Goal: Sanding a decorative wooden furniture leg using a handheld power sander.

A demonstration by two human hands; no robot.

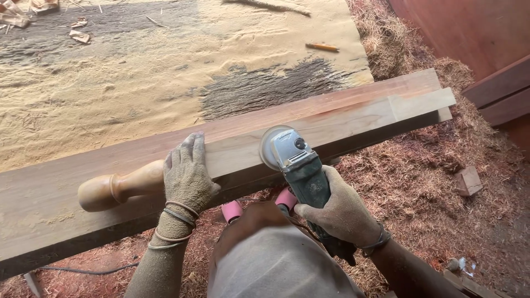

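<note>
A long wooden beam (342, 118) runs slantwise across the view, low at the left and rising to the right, and everything else sits relative to it. Beyond the beam lies a broad floor of pale sawdust (127, 83) with darker bare patches; on the near side the ground is covered in reddish wood shavings (419, 182). A reddish-brown wall or panel (469, 33) closes the upper right corner.

At the left end, one turned wooden leg (118, 186) with a rounded knob lies on the beam's top face. Just right of that, the left hand (186, 174), dusted with sawdust, rests flat on the beam with fingers spread over its far edge and the palm over the leg's end; it presses down rather than closing around anything. Several thin bands circle that wrist.

Near the beam's middle, one green-bodied angle grinder (295, 163) has its disc against the beam's near edge. The right hand (339, 212) is clenched around the grinder's body, below the beam.

Two pink sandals (232, 209) show under the beam near the person's knee. Far beyond the beam lies one orange pencil (322, 47). One small wood block (468, 181) sits in the shavings to the right.
</note>
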